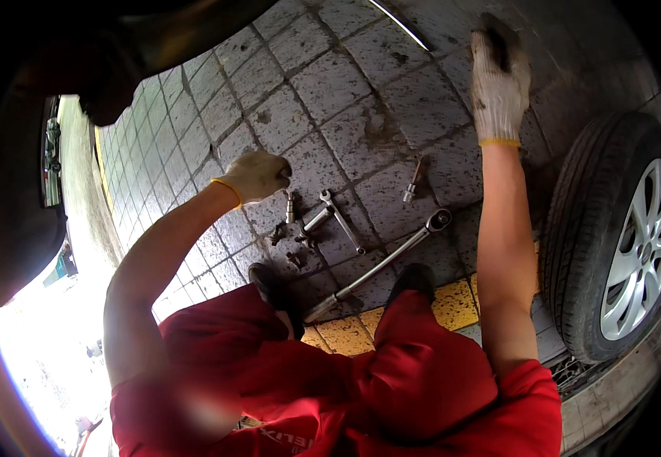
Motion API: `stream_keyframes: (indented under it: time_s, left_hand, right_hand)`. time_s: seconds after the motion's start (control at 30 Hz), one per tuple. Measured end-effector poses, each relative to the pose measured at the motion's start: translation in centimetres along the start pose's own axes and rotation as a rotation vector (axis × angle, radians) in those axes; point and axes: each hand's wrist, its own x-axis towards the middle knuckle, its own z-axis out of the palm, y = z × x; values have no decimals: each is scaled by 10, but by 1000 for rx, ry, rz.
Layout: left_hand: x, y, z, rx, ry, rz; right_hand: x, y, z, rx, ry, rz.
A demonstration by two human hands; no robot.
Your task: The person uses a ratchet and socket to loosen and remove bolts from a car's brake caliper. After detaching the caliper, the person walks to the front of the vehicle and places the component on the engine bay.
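Wheel (pixel 612 240) (silver-spoked) at right; grey tiled floor (pixel 334 95); yellow strip (pixel 452 306)

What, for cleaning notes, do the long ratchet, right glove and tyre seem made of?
Long ratchet: probably polished steel, from bright highlights. Right glove: whitish knit, perhaps cotton, by its ribbing. Tyre: likely matte black rubber, from its grooved tread.

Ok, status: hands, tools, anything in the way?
Left hand: curled by socket, grip unclear. Right hand: out ahead, grip hidden. Wrench and ratchet: on floor. Wheel: far right, no visible block to either hand.
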Motion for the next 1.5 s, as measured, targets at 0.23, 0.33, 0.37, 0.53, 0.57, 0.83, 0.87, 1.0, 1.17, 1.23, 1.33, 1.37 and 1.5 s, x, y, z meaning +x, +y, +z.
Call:
stream_keyframes:
  time_s: [0.23,0.33,0.37,0.53,0.57,0.83,0.87,1.0,1.17,1.23,1.33,1.37,1.5]
  left_hand:
    - [-22,-57,47,5,-142,-36]
    - [-28,-50,62,14,-168,2]
    - [-30,-49,76,32,-156,28]
    - [-48,-19,72,-81,-24,15]
    - [-48,-19,72,-132,-11,-31]
    - [-16,-37,139,-318,92,-47]
    - [-14,-40,137,-361,91,-42]
    - [-29,-42,58,-786,-47,-5]
    - [-42,-74,-54,-1224,475,281]
    - [-60,-76,-109,-1178,627,340]
    - [-75,-79,-164,-1202,814,515]
    - [-77,-79,-176,-1256,856,607]
    - [-82,-77,-214,-1355,853,697]
  right_hand:
    - [-33,2,16,-144,-204,-42]
    - [-46,-22,19,-337,-295,-118]
    - [-51,-39,21,-347,-359,-122]
    - [-70,-55,25,-615,-616,-28]
    - [-76,-74,27,-732,-714,36]
    - [-140,-79,-16,-1237,-1189,297]
    - [-155,-78,-25,-1275,-1226,361]
    - [-207,-31,-63,-1302,-1334,517]
    - [-235,-16,-71,-1244,-1332,601]
    - [-245,-2,-74,-1188,-1278,593]
    - [-250,9,-71,-1094,-1285,606]
    - [-253,8,-69,-1117,-1258,623]
    - [-265,15,-71,-1189,-1097,673]
